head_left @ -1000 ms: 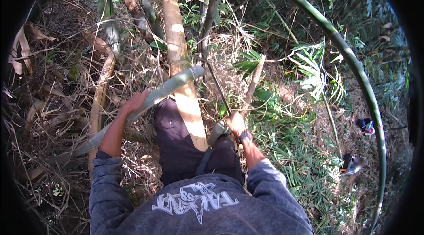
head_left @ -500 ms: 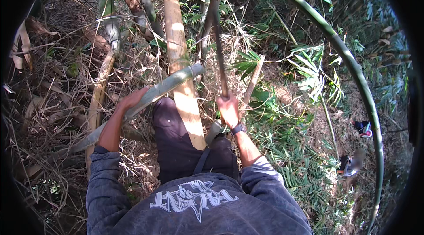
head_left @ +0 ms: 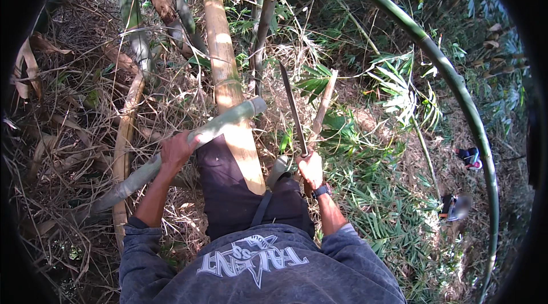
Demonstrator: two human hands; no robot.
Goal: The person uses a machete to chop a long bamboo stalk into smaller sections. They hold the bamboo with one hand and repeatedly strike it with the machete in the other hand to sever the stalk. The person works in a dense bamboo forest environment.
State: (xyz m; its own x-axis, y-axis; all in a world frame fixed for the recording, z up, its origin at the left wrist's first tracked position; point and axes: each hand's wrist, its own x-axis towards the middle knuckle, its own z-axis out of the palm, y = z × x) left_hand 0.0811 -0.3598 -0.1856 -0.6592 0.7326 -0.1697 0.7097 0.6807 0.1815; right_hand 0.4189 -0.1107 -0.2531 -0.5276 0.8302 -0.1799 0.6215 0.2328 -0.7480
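Containers: the only holder in sight is a dull grey-green sheath (head_left: 278, 170) at the person's waist, hung on a dark strap (head_left: 262, 208); its mouth is partly hidden, so what sits in it cannot be told for sure.
Cut pole: a pale grey-green bamboo length (head_left: 220, 125), smooth, with a clean round cut end at its upper right; it slants from that end down to the lower left, across the person's dark trousers (head_left: 228, 195) and over the thick tan culm.
Tan culm: a broad yellow-brown bamboo stem (head_left: 222, 70), jointed and sunlit, runs from the top of the view down to the knee and passes under the cut pole.
Blade: a long, narrow, dark machete (head_left: 292, 107) points up and slightly left, its tip among green leaves, its handle down in the fist.
Left hand: the left hand (head_left: 176, 152) is wrapped tight round the cut pole near its middle, knuckles up.
Right hand: the right hand (head_left: 311, 168) is closed on the machete handle, a dark wristwatch (head_left: 321, 191) just below it.
Hands apart: well apart, one on each side of the tan culm.
Around: a green culm (head_left: 451, 78) arcs along the right; dry leaf litter (head_left: 63, 133) lies to the left.
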